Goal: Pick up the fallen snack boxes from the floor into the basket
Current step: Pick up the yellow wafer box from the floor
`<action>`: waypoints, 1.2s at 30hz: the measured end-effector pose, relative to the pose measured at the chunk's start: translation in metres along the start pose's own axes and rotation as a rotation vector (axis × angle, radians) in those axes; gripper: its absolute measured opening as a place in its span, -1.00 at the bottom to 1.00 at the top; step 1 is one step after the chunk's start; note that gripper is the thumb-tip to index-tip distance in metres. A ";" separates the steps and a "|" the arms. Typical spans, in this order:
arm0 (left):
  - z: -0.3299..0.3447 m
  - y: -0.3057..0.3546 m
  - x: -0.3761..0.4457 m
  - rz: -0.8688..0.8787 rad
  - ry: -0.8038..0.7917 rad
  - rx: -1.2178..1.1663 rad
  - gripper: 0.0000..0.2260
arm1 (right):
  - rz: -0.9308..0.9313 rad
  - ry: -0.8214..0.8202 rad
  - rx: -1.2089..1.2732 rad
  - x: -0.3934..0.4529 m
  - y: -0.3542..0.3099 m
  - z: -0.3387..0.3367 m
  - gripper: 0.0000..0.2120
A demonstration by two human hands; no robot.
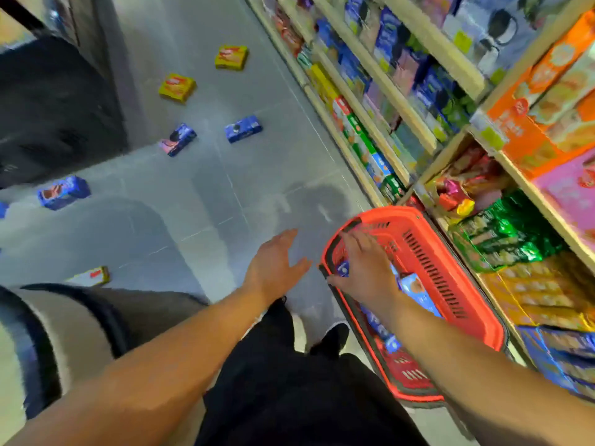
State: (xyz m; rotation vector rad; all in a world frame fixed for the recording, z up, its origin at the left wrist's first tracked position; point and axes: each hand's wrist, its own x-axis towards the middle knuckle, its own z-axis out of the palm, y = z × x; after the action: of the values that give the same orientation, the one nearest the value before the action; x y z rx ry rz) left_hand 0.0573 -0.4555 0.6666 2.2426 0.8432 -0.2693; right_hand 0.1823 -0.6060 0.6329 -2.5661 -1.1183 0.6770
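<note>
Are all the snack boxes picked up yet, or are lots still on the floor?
Not yet. A few blue boxes already lie in the red basket. The right hand is over the basket; the left hand is open and empty. Left on the floor: two yellow boxes, three blue ones, and a pale box.

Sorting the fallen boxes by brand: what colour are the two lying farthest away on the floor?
Yellow with red printing: the two farthest boxes, in the head view.
</note>
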 end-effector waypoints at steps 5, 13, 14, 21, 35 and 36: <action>-0.048 -0.061 -0.021 -0.144 0.199 -0.089 -0.37 | -0.195 -0.066 -0.098 0.041 -0.072 0.007 -0.05; -0.134 -0.180 -0.031 -0.338 0.437 -0.204 -0.38 | -0.460 -0.144 -0.263 0.127 -0.220 0.029 -0.07; -0.146 -0.194 -0.027 -0.361 0.453 -0.207 -0.38 | -0.479 -0.152 -0.285 0.140 -0.238 0.031 -0.07; -0.226 -0.284 -0.017 -0.556 0.578 -0.314 -0.35 | -0.604 -0.235 -0.379 0.223 -0.363 0.047 -0.08; -0.353 -0.436 0.055 -0.987 0.729 -0.511 -0.34 | -0.922 -0.466 -0.497 0.427 -0.571 0.105 -0.09; -0.362 -0.444 0.062 -1.022 0.748 -0.535 -0.34 | -0.943 -0.498 -0.515 0.444 -0.586 0.107 -0.09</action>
State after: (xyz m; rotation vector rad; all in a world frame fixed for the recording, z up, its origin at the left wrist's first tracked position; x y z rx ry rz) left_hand -0.1991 0.0603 0.6575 1.2175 2.1233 0.3447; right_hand 0.0285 0.1208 0.6433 -1.8013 -2.6713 0.8325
